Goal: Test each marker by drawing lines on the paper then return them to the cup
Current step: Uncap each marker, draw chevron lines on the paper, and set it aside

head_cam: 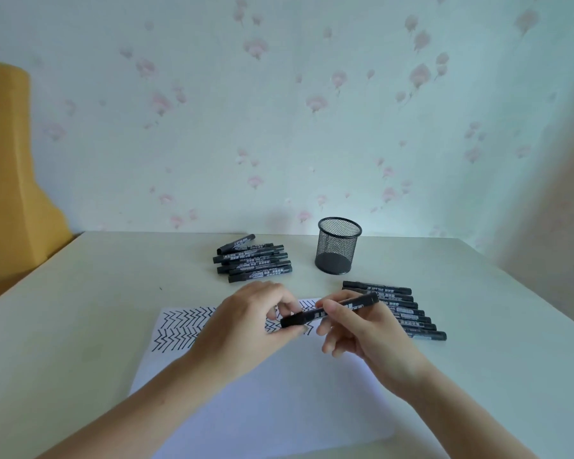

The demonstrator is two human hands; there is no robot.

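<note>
White paper (262,402), flat and zigzag-inked, fills lower centre. Above it, left hand (246,329) pinches the black cylindrical marker (328,311) at its cap end; right hand (362,329) grips the barrel. Round mesh cup (338,248) stands upper centre, between two marker piles.

1. Both hands hold one black marker (328,311) above the paper (262,392): the left hand (246,323) pinches its capped end, the right hand (355,329) grips the barrel.
2. Zigzag lines (179,329) cover the paper's far strip.
3. A mesh cup (338,248) stands on the table (80,326), between a marker pile (252,260) and a marker row (408,313).
</note>
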